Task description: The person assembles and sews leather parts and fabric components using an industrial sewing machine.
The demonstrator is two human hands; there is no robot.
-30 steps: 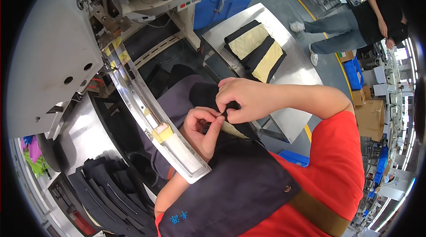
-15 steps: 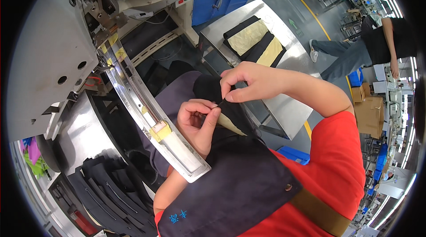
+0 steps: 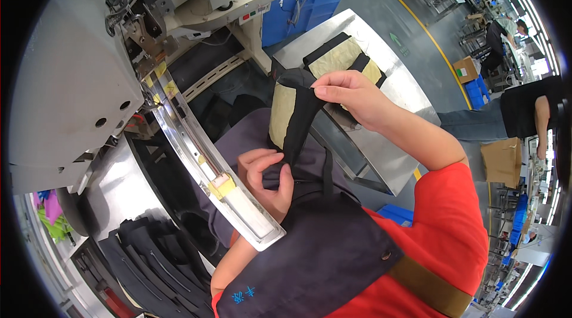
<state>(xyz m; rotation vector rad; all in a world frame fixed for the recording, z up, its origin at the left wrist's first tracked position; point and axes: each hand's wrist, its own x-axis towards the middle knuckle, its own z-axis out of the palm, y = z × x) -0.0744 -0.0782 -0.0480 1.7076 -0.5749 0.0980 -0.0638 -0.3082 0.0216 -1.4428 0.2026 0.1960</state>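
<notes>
A black fabric piece with a pale yellow panel (image 3: 283, 112) hangs stretched between my hands above my lap. My right hand (image 3: 351, 94) pinches its upper right corner between thumb and fingers. At its lower end my left hand (image 3: 265, 178) is curled, with thumb and index finger closed about the bottom corner. Just beside my left wrist runs a long, narrow metal arm (image 3: 253, 217) of the machine, with yellow tape on it. Two similar black and yellow fabric pieces (image 3: 333, 59) lie on a metal table (image 3: 396, 109) beyond my right hand.
The large grey machine body (image 3: 71, 92) fills the left side. Below it, dark garment pieces (image 3: 149, 270) with zips are stacked by a shiny metal surface (image 3: 113, 187). Blue bins (image 3: 304, 5) stand behind the table. A person in black (image 3: 530, 109) is at the far right.
My right hand has moved up and right, away from my left. The fabric piece, earlier bunched at my fingertips, is now spread with its yellow side showing. The person in black has shifted.
</notes>
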